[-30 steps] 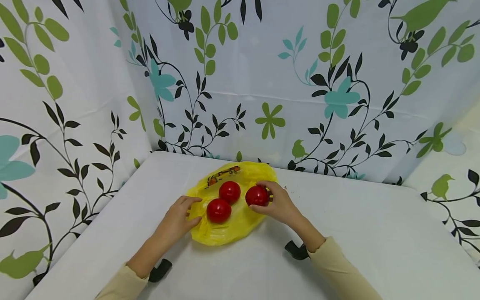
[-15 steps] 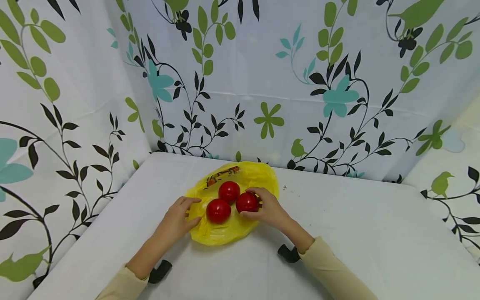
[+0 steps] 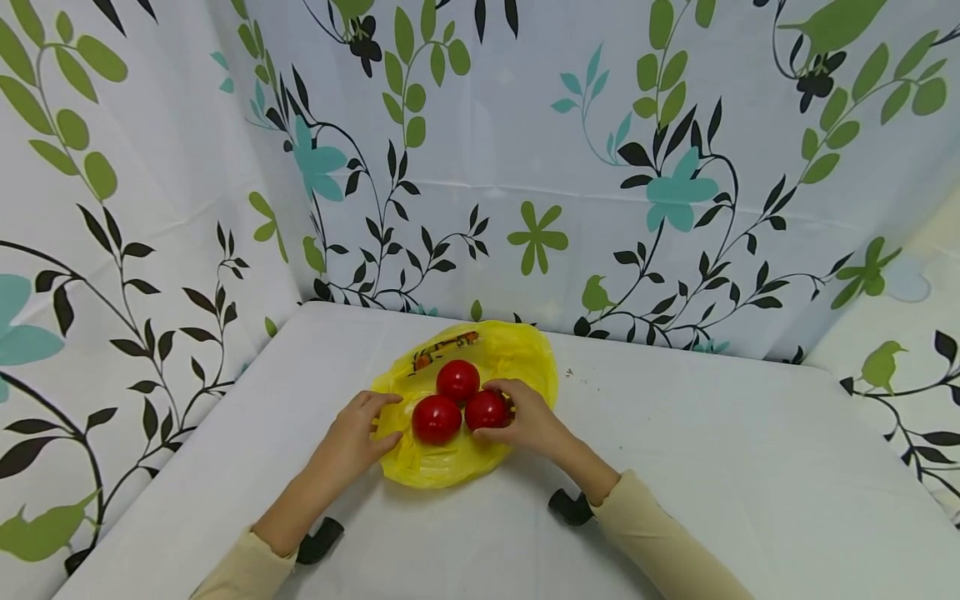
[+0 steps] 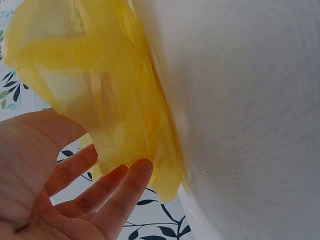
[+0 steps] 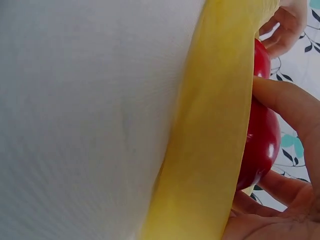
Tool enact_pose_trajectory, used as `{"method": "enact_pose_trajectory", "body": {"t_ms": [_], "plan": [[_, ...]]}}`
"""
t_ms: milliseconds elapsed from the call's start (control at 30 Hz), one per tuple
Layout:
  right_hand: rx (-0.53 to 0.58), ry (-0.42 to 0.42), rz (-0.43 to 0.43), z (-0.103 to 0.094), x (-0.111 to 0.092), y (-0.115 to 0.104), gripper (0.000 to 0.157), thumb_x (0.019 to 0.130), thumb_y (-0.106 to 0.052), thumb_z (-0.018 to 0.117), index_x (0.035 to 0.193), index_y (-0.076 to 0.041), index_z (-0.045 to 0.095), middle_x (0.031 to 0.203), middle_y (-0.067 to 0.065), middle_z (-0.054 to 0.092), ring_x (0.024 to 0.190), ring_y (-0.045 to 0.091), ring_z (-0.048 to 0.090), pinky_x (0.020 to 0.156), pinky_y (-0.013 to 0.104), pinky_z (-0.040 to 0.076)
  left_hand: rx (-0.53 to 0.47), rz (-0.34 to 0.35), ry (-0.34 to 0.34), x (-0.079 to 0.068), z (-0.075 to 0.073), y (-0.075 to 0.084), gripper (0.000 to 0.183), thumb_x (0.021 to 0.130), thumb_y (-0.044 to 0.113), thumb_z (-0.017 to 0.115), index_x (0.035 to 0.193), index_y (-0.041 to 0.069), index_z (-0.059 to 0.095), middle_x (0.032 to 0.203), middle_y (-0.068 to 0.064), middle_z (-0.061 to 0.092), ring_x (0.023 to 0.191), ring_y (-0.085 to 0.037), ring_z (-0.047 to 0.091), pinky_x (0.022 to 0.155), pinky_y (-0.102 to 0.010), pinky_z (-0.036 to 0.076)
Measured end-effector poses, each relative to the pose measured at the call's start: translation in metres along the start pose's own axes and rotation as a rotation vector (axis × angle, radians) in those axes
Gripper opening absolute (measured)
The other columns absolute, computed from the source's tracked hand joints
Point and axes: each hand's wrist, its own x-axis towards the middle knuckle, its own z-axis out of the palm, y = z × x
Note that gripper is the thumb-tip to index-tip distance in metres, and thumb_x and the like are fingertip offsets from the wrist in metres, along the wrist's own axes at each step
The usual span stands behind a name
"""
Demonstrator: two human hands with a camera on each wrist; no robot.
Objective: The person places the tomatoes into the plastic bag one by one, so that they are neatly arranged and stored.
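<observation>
A yellow plastic bag [image 3: 521, 346] lies spread open on the white table, its rim turned up. Inside it sit three shiny red balls, one at the back [image 3: 457, 381] and another at the front left [image 3: 437, 419]. My right hand [image 3: 531, 423] grips the third red ball [image 3: 485, 410] from the right, thumb in front and fingers behind, close beside the other two. At the bag's left rim, my left hand [image 3: 348, 435] holds the thin plastic [image 4: 120, 110] between thumb and fingers. The bag's side hides the lower part of the gripped ball [image 5: 262, 142] in the right wrist view.
The white tabletop [image 3: 697, 450] stretches to both sides of the bag. A patterned curtain [image 3: 480, 167] with leaves and birds hangs behind and at the sides. Black wrist mounts [image 3: 320, 540] sit under both forearms.
My right hand has moved left with its red ball, bringing it from the bag's right side up against the other two. My left hand has stayed at the left rim.
</observation>
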Motion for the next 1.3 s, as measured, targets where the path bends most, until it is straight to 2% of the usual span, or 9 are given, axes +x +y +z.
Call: {"method": "enact_pose_trajectory", "body": {"t_ms": [367, 633, 1033, 1300], "plan": [[-0.027, -0.030, 0.003, 0.0009, -0.0008, 0.0010, 0.062, 0.079, -0.022, 0.081, 0.131, -0.002, 0.054, 0.130, 0.013, 0.056, 0.114, 0.028, 0.053, 0.093, 0.044, 0.053, -0.001, 0.005, 0.004, -0.0001, 0.0009, -0.0008, 0.045, 0.084, 0.009, 0.075, 0.126, 0.001, 0.059, 0.120, -0.017, 0.056, 0.098, -0.028, 0.059, 0.085, -0.042, 0.057], [-0.004, -0.072, 0.014, 0.0013, -0.0006, -0.0004, 0.063, 0.082, -0.021, 0.079, 0.135, -0.003, 0.050, 0.134, 0.014, 0.053, 0.120, 0.030, 0.050, 0.097, 0.046, 0.051, 0.001, 0.013, 0.007, -0.0019, -0.0003, -0.0013, 0.045, 0.084, 0.009, 0.075, 0.125, 0.001, 0.060, 0.119, -0.016, 0.056, 0.095, -0.027, 0.058, 0.084, -0.041, 0.058], [-0.013, -0.083, -0.009, -0.0014, 0.0004, 0.0006, 0.064, 0.082, -0.019, 0.078, 0.136, -0.001, 0.049, 0.135, 0.016, 0.051, 0.123, 0.032, 0.048, 0.099, 0.050, 0.049, -0.001, 0.012, 0.011, 0.0021, 0.0023, -0.0024, 0.044, 0.084, 0.010, 0.075, 0.125, 0.001, 0.060, 0.120, -0.017, 0.056, 0.097, -0.028, 0.059, 0.084, -0.042, 0.058], [-0.009, -0.087, -0.021, -0.0012, -0.0019, 0.0032, 0.067, 0.082, -0.022, 0.078, 0.138, -0.002, 0.046, 0.135, 0.015, 0.050, 0.122, 0.030, 0.049, 0.098, 0.048, 0.050, 0.037, 0.000, 0.013, 0.0012, 0.0011, -0.0025, 0.047, 0.085, 0.014, 0.075, 0.127, 0.003, 0.060, 0.119, -0.017, 0.057, 0.090, -0.025, 0.060, 0.079, -0.039, 0.058]]}}
